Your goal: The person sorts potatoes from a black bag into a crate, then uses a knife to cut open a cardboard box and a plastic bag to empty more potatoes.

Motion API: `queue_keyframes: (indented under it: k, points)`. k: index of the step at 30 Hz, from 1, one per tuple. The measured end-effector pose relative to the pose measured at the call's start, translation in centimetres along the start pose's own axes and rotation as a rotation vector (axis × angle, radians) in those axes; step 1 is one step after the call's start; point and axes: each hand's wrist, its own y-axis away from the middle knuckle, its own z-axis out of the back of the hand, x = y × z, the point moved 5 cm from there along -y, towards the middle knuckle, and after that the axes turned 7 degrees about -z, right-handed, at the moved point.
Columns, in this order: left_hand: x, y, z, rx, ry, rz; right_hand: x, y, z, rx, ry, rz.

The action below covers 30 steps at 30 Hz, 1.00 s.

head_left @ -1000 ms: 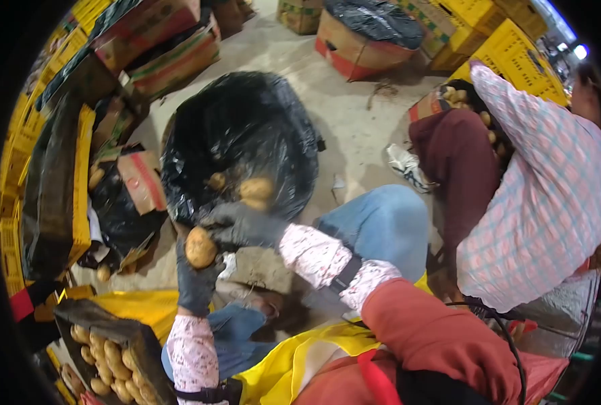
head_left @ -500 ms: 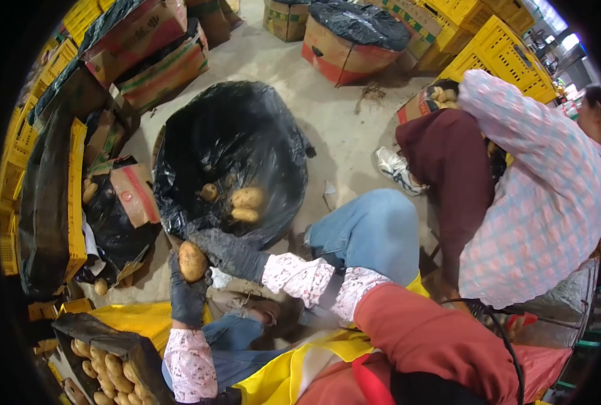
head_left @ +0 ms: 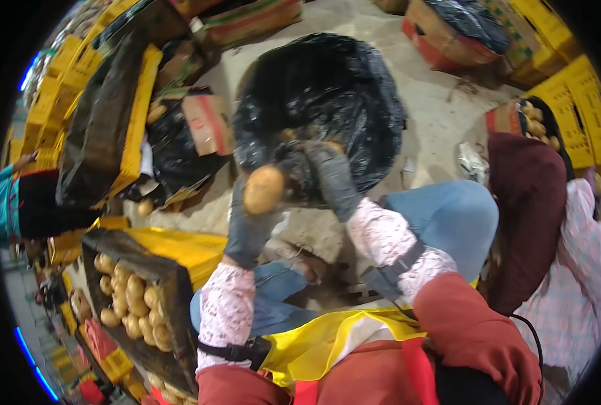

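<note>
A large tan potato (head_left: 264, 190) rests against the palm and fingers of my left hand (head_left: 248, 229), which wears a dark grey glove and is closed on it. My right hand (head_left: 329, 172), gloved alike, reaches over the near rim of a container lined with a black plastic bag (head_left: 320, 81). Its fingers blend into the dark plastic and are blurred, so I cannot tell whether they grip anything. Behind that hand, the potatoes inside the bag are mostly hidden.
A black-lined crate of potatoes (head_left: 131, 297) stands at my left, beside a yellow crate (head_left: 179, 253). Further left is a torn cardboard box (head_left: 206, 125) with black plastic. Another person's dark trouser leg (head_left: 526, 202) is close on my right. Yellow crates (head_left: 574, 111) stand behind.
The view has swung left, so the scene sits further right. My right hand has moved away from the potato toward the bag's interior; my left hand still holds the potato.
</note>
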Motion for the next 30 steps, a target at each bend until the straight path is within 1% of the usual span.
queue_keyframes:
  k: [1,2,4,5,6,7,8,9,10,11,12,13,14,15,17,18,19,20,21,22,23,24,25,26,27,28,29,30]
  points:
    - [-0.6,0.1,-0.3,0.035,-0.244,-0.204,0.2,0.0,-0.1,0.05,-0.109,-0.013]
    - [-1.1,0.4,-0.6,0.023,-0.462,-0.4,-0.2,-0.5,-0.1,0.066,-0.114,-0.029]
    - [-1.8,0.8,-1.0,-0.014,-0.696,-0.599,-0.8,-0.9,0.3,0.02,-0.122,-0.027]
    - [-2.1,0.9,-1.1,0.026,-0.717,-0.572,-0.9,-0.9,0.5,0.024,-0.121,-0.035]
    - [-2.4,1.0,-1.5,0.07,-0.737,-0.548,-0.3,-0.7,0.3,0.001,0.15,0.011]
    - [-2.8,0.7,-1.1,0.066,-0.737,-0.549,0.1,-0.5,0.1,-0.022,0.42,0.06]
    - [-1.6,-0.2,0.2,0.008,-0.163,-0.178,0.0,-0.7,0.2,-0.02,0.422,0.058]
    - [-0.1,-0.2,0.2,-0.047,0.409,0.195,0.2,-0.8,-0.2,0.051,0.378,0.126]
    - [-0.1,-0.2,0.2,-0.049,0.411,0.193,0.6,-0.8,-0.6,0.122,0.333,0.194]
    - [-0.2,-0.2,0.2,-0.092,0.385,0.159,0.8,-0.8,-0.5,0.126,0.334,0.192]
    - [-0.2,-0.1,0.3,-0.136,0.357,0.125,1.2,-0.4,-0.8,0.145,0.111,0.026]
    - [0.3,-0.2,0.8,-0.139,0.359,0.122,1.1,-0.2,-1.0,0.16,-0.111,-0.142]
    - [0.8,-0.6,1.6,-0.095,0.211,0.017,0.8,-0.3,-0.6,0.162,-0.109,-0.144]
    - [0.8,-0.9,1.9,-0.051,0.064,-0.087,-0.7,-0.5,0.1,0.16,-0.219,-0.329]
    - [0.4,-0.7,1.8,-0.057,0.084,-0.074,-4.3,-0.9,2.2,0.151,-0.441,-0.699]
    - [0.2,-0.5,1.9,-0.063,0.102,-0.059,-6.2,-1.6,4.1,0.259,-0.426,-0.8]
    - [0.9,-0.8,2.7,-0.069,0.102,-0.061,-5.7,-1.1,3.3,0.262,-0.425,-0.806]
    - [1.6,-1.4,4.0,-0.039,-0.049,-0.164,-5.0,-0.6,3.0,0.255,-0.091,-0.689]
    - [1.4,-1.3,4.0,-0.026,-0.123,-0.215,-3.5,0.2,2.0,0.245,0.238,-0.56]
    - [0.5,-1.0,3.2,-0.016,-0.197,-0.267,-1.6,1.6,0.2,0.253,0.283,-0.495]
    - [0.2,-0.6,2.6,-0.058,-0.041,-0.168,-1.4,1.6,0.3,0.256,0.286,-0.497]
    - [-0.1,-0.4,1.8,-0.096,0.114,-0.072,-1.3,1.6,0.2,0.333,0.338,-0.527]
    - [0.1,-0.6,1.9,-0.096,0.114,-0.076,-1.3,1.7,0.0,0.41,0.39,-0.555]
    - [0.5,-0.9,2.3,-0.14,0.223,-0.066,-2.2,1.3,0.5,0.412,0.391,-0.555]
    - [1.0,-1.1,2.8,-0.185,0.331,-0.056,-3.9,0.6,1.4,0.408,0.246,-0.573]
    - [1.6,-1.5,3.4,-0.188,0.333,-0.057,-4.1,0.5,1.5,0.404,0.174,-0.584]
    - [1.7,-1.8,3.9,-0.146,0.124,-0.142,-4.4,0.4,1.5,0.4,0.103,-0.595]
    - [1.5,-1.8,3.7,-0.124,0.02,-0.183,-4.0,0.9,0.3,0.5,-0.008,-0.646]
